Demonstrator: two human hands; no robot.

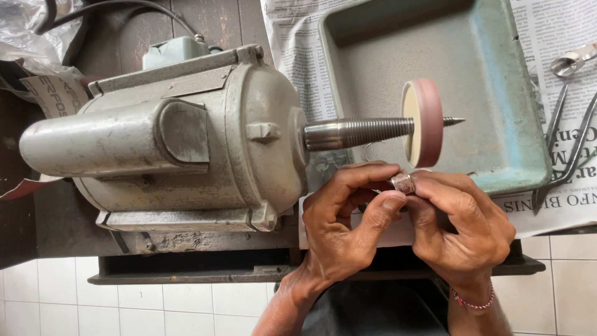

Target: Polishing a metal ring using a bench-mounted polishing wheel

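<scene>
**Holding a patterned ring at the polishing wheel**

Gripping jointly: both hands are closed on a small silver-coloured metal ring with a patterned band (403, 182). The left hand (345, 221) pinches it between thumb and curled forefinger from the left; the right hand (463, 224) closes on it from the right with its fingertips. The ring sits just below the lower edge of the round pink-rimmed polishing wheel with a cream face (423, 122); whether it touches the wheel cannot be told.

The wheel is mounted on a tapered threaded steel spindle (360, 132), whose pointed tip projects past the wheel to the right. The spindle runs out of a grey, worn cast-metal motor housing (180, 143) lying on its side on a dark bench.

Behind the wheel lies a shallow grey-blue metal tray (485, 37), resting on newspaper sheets (547, 37). At the far right, on the newspaper, lie long thin metal tongs (569, 134). A red-and-white beaded bracelet (474, 303) circles the right wrist.
</scene>
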